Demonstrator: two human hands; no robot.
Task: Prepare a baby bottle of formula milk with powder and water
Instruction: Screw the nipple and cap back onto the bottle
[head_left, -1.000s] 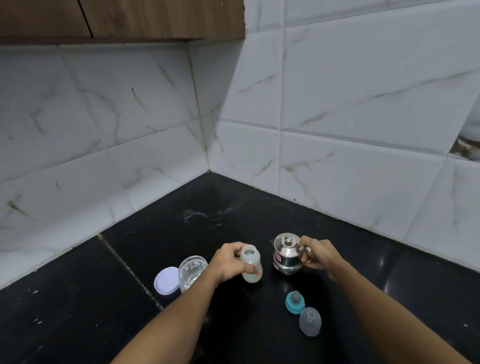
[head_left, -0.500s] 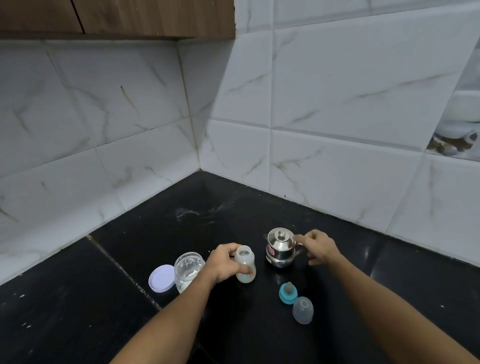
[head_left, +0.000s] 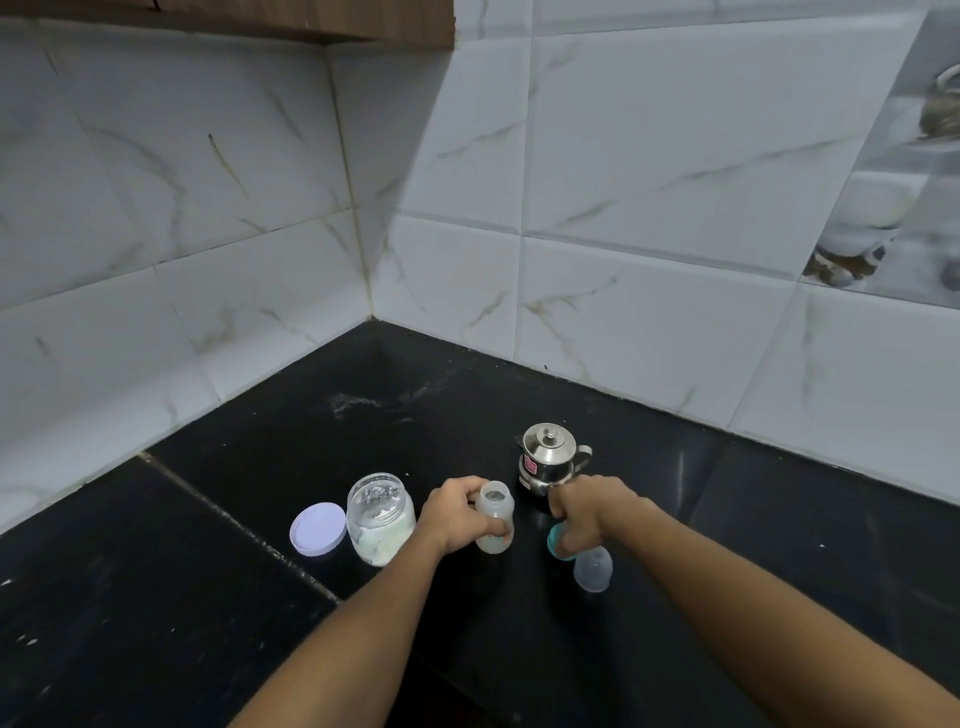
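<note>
**A:** Black stone counter (head_left: 727, 545) tucked into a corner, white marbled wall tiles (head_left: 208, 182) on both sides, and the edge of a wooden cabinet (head_left: 260, 21) right at the top. Where's the action?

**B:** Down at the front of the counter. The left hand (head_left: 457, 514) is wrapped round the baby bottle (head_left: 496, 519), fingers curled across its body. The bottle is upright, mouth open, no top on it.

**A:** And the other one?

**B:** The right hand (head_left: 592, 512) is down over the teal teat ring (head_left: 555, 543), knuckles up, fingers curled around it. Only a sliver of teal shows under the fingers, so I can't tell whether the ring is on the counter or just off it.

**A:** What's around them?

**B:** Just beside that ring, on the near side, sits the clear cap (head_left: 593, 569). Just behind the right hand is the steel kettle (head_left: 548, 460), lid on, handle out to the right, red label on its belly. Whether the knuckles brush it, I can't tell.

**A:** And over to the left?

**B:** The powder jar (head_left: 382, 519) stands just left of the left hand, open, with pale powder in its lower part. Its lilac lid (head_left: 318, 529) lies flat right against the jar's far-left side. Farther back, toward the corner, there's a white smear (head_left: 363, 402) on the black stone.

**A:** Anything in the bottle?

**B:** It's cloudy plastic. From up here, I can't tell.
</note>
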